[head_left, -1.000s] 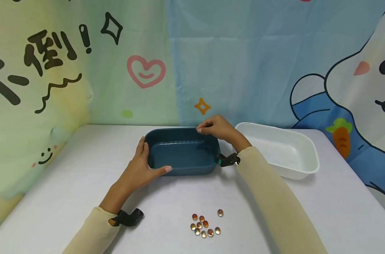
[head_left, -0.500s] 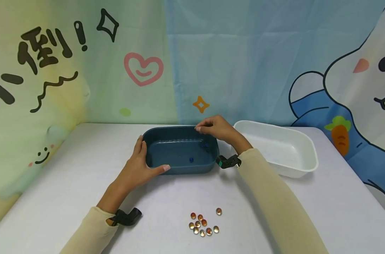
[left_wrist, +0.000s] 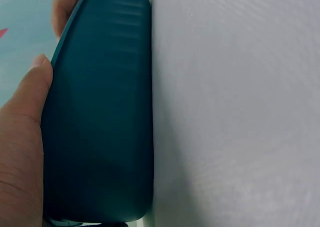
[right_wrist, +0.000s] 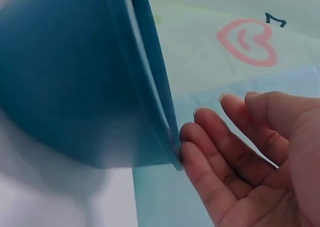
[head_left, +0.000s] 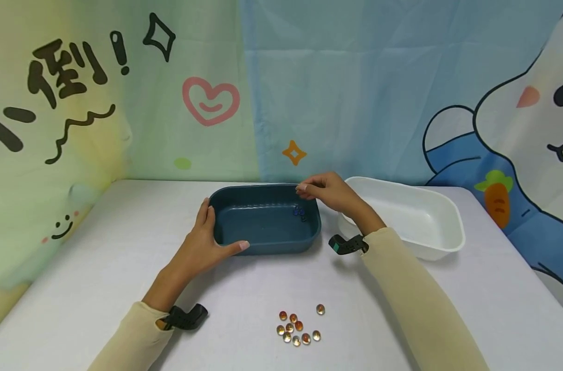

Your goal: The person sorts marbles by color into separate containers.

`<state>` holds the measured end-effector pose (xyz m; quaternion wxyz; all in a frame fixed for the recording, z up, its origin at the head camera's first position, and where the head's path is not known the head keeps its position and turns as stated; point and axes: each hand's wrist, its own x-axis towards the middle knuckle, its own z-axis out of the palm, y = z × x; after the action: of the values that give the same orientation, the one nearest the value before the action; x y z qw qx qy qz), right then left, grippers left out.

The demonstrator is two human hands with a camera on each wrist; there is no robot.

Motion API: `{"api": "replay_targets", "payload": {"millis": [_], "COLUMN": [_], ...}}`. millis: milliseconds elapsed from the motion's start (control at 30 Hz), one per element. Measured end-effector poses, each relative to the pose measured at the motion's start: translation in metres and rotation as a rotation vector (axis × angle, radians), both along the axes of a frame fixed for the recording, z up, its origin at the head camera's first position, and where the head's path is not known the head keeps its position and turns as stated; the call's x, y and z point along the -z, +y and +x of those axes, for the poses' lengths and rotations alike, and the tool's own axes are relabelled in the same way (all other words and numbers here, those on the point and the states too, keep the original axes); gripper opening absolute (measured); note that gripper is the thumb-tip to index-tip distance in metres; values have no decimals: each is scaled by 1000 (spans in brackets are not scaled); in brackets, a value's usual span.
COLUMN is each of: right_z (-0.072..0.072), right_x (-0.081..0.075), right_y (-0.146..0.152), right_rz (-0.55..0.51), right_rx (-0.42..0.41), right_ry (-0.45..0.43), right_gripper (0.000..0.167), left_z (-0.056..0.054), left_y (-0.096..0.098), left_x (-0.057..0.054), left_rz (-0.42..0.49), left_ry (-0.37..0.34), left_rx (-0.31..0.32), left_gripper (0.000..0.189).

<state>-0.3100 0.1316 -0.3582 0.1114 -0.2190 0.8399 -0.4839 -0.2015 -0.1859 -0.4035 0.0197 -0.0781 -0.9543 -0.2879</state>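
Note:
The dark blue basin (head_left: pixel 267 220) stands on the table. My left hand (head_left: pixel 202 239) grips its left end, the thumb over the front rim and the fingers along the side; the left wrist view shows the thumb (left_wrist: pixel 37 82) at the rim. Several small dark blue beads (head_left: pixel 299 211) lie together inside, near the basin's right end. At the right rear rim is my right hand (head_left: pixel 328 193). In the right wrist view its fingers (right_wrist: pixel 225 137) are loosely bent with nothing visible between them, and the little finger is at the basin's rim.
A white basin (head_left: pixel 430 224) stands to the right, partly behind my right forearm. Several amber glass beads (head_left: pixel 298 325) lie loose on the white table (head_left: pixel 244 319) in front. A printed cloth backdrop (head_left: pixel 346 93) hangs behind the table.
My right hand has shifted slightly right along the rim. A blue bead seen mid-basin half a second ago is no longer there. My left hand stays put.

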Motion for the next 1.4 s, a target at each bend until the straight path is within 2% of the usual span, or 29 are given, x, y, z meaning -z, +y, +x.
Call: {"api": "replay_targets", "payload": {"millis": [100,200,400,633,900,1067,1167,1300,1400], "right_z": [8,18,42,67,92,108,115,120,120], "right_x": [1,-1,-13,-26,-12,-5,5,19,26], "right_y": [9,23,61,106,152,179,194,205,211], "right_rz": [-2,53,144,222,244,286,312,262,241], "right_rx": [-1,10,68,155,310,427,489,614,649], "right_ry": [35,106,224,289,410,419,412,436,424], "right_gripper": [38,35,30,34,28,30,35,43,52], "left_z": [0,0,0,0,0,1,1,0,1], "left_y": [1,2,1,1,1,3,3,1,1], "left_x": [0,1,2,2,2,2,1,1,1], "left_rz": [3,5,17,8,2,3,-2,-3,3], "left_ry": [-3,-5,-1,2,4,2,-2,-4,-6], "left_rx": [-1,0,-6,-5,-8,-4,-1,0,-2], "left_gripper": [127,128,130,130,129,129,128,128,127]}}
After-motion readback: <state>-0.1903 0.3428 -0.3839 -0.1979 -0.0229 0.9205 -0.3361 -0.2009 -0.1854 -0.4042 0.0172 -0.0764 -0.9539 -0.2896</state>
